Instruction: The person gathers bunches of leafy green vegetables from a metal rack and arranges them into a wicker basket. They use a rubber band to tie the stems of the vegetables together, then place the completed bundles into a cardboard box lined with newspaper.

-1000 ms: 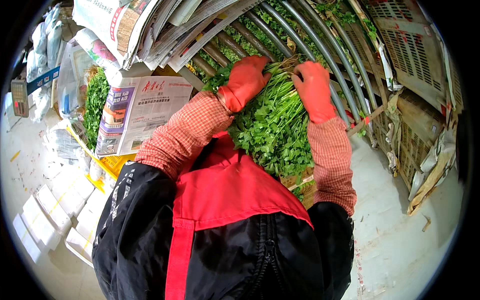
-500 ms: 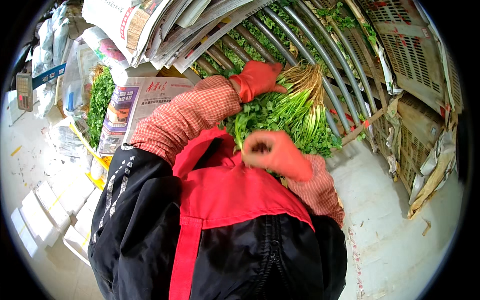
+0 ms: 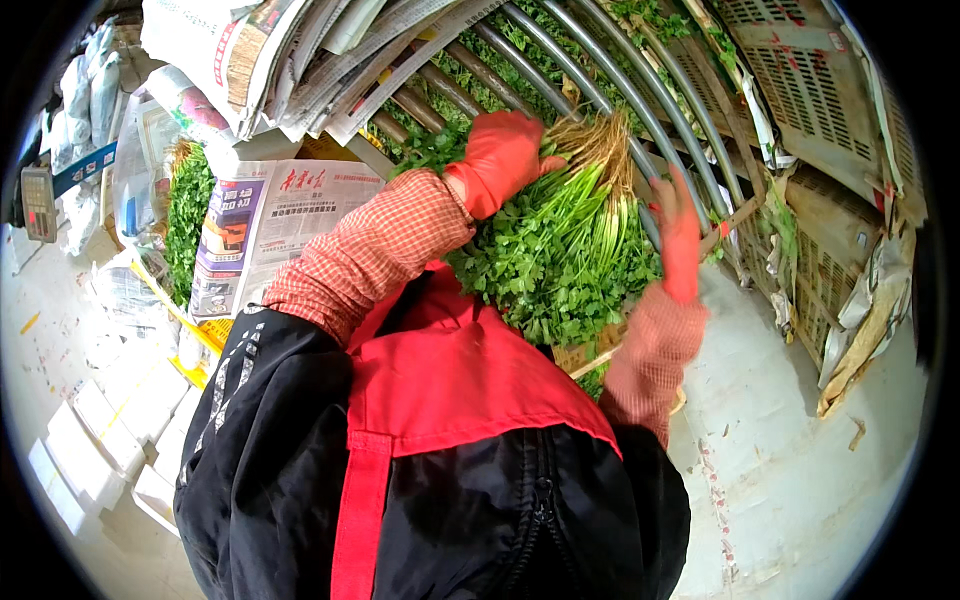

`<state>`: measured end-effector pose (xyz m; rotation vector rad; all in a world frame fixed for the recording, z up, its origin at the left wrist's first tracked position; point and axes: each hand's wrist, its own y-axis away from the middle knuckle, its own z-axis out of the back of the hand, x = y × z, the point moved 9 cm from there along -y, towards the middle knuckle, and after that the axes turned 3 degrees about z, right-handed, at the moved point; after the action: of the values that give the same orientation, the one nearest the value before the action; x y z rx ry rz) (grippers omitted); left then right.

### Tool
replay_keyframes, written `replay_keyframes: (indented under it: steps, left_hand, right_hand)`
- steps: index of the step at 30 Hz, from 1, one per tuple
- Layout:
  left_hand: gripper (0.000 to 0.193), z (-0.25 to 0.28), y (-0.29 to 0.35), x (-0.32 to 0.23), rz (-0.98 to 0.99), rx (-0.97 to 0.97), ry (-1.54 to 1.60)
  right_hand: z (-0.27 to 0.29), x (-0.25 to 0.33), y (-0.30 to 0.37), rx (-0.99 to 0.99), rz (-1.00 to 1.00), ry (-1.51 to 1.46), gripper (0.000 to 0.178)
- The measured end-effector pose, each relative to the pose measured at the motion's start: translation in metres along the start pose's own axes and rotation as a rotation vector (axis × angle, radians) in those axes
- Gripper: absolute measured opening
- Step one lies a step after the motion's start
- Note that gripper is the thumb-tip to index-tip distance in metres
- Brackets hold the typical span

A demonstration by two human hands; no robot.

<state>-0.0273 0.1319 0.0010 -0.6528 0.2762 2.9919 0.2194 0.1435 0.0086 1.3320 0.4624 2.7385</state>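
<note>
A thick bunch of coriander (image 3: 570, 270) lies in front of me, its leaves toward me and its pale tangled roots (image 3: 598, 145) pointing away. Over its upper left side is my left hand (image 3: 500, 165) in a red glove, fingers curled downward and thumb reaching toward the roots. What those fingers close on is hidden. More green leaves (image 3: 430, 150) show to the left of that hand. My right hand (image 3: 680, 235), also red-gloved, is raised at the right edge of the bunch, fingers stretched out and holding nothing I can see. Both forearms wear red checked sleeves.
Grey metal bars (image 3: 610, 85) run behind the bunch, with more greens beneath. A newspaper stack (image 3: 300, 70) overhangs the back left, and another newspaper (image 3: 270, 225) lies below it. Slotted plastic crates (image 3: 810, 90) stand at right; white boxes (image 3: 110, 430) sit at lower left.
My right hand has swung from the near-left leaves to the bunch's right edge, and its curled fingers have straightened. My left hand's fingers look more curled. The whole view has shifted slightly.
</note>
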Motion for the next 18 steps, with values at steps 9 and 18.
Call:
replay_keyframes:
  steps: [9,18]
  left_hand:
    - [0.057,0.004,0.039,-0.065,-0.038,0.110,0.108]
    - [0.054,-0.022,0.060,-0.044,-0.002,0.014,0.131]
  right_hand:
    - [-0.052,0.000,-0.021,-0.016,-0.011,0.053,0.064]
    - [-0.059,-0.001,-0.030,0.010,0.021,0.234,0.055]
